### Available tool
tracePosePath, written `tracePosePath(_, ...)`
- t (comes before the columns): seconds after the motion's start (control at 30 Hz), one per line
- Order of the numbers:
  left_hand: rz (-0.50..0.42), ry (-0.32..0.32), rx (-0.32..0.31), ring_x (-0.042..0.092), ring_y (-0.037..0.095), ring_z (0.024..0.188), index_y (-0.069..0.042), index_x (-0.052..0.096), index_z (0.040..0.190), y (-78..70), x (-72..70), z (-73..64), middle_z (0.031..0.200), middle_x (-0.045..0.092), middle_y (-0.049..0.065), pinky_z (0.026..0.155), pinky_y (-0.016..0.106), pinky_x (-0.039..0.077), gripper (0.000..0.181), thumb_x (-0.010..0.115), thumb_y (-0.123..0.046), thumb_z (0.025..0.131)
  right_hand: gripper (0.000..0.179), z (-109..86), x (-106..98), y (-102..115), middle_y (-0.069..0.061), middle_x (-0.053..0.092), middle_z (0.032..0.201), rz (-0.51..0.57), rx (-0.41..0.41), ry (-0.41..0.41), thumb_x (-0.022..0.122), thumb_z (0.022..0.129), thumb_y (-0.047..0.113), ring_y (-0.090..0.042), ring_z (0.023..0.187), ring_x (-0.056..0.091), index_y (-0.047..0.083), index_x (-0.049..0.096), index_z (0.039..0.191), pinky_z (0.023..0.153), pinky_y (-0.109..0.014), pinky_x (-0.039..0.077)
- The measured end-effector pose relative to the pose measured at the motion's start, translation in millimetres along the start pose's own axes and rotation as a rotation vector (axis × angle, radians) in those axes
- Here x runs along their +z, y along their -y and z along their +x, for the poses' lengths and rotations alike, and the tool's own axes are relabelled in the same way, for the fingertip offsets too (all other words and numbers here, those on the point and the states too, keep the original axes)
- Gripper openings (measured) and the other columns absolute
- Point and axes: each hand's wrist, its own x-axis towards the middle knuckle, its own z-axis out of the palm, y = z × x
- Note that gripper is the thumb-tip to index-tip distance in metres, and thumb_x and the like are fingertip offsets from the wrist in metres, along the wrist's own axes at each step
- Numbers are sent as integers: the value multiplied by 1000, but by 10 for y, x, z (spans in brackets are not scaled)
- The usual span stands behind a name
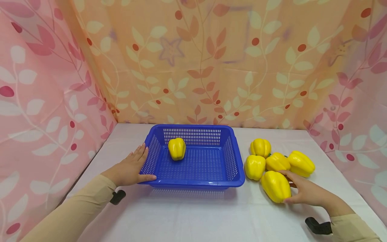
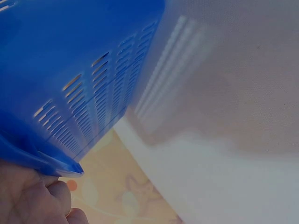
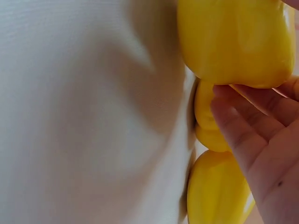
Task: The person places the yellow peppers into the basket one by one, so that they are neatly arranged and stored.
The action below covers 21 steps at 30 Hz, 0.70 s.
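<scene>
My left hand [image 1: 128, 169] rests against the front-left corner of a blue plastic basket [image 1: 196, 183], fingers straight along the left side and thumb over the front rim. In the left wrist view, part of that hand lies beside the rim. One yellow bell pepper [image 1: 177, 149] sits inside the basket. At the right, my right hand [image 1: 311, 190] holds another yellow bell pepper [image 1: 275, 186] between thumb and fingers, near the tabletop. The right wrist view shows the fingers [image 3: 238, 130] beside this held pepper [image 3: 236, 42]; the thumb is mostly out of frame there.
Several more yellow bell peppers cluster behind the held one, including a front-left pepper [image 1: 255, 167], a back pepper [image 1: 260, 147] and a far-right pepper [image 1: 300, 163]. A white cloth [image 1: 193, 218] covers the table. Patterned curtains [image 1: 205, 67] enclose the back and sides.
</scene>
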Motion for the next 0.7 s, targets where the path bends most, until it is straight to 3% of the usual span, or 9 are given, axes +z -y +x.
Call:
tracePosePath(0.17, -4, 9, -4, 3, 40, 137, 6, 10, 143, -10, -13, -4, 150, 0, 24, 107, 56, 12, 114, 47, -75, 73, 87, 0, -38, 24, -14, 45, 130, -39, -9, -32, 79, 67, 39, -21, 108, 50, 6, 35, 134, 87, -42, 47)
tracePosePath(0.4, 0, 15, -8, 2, 39, 138, 5, 9, 144, -7, -9, 3, 151, -1, 23, 108, 56, 11, 112, 48, -73, 74, 84, 2, -87, 57, -13, 46, 129, -52, -56, -89, 79, 67, 36, 0, 104, 46, 5, 38, 132, 85, -41, 49)
tracePosePath(0.7, -6, 3, 0, 3, 39, 138, 6, 10, 143, -11, -10, -9, 150, 0, 24, 107, 56, 12, 112, 49, -73, 74, 83, 1, -142, 80, -12, 46, 130, -71, -42, -113, 79, 67, 36, 1, 103, 46, 8, 38, 134, 83, -30, 51)
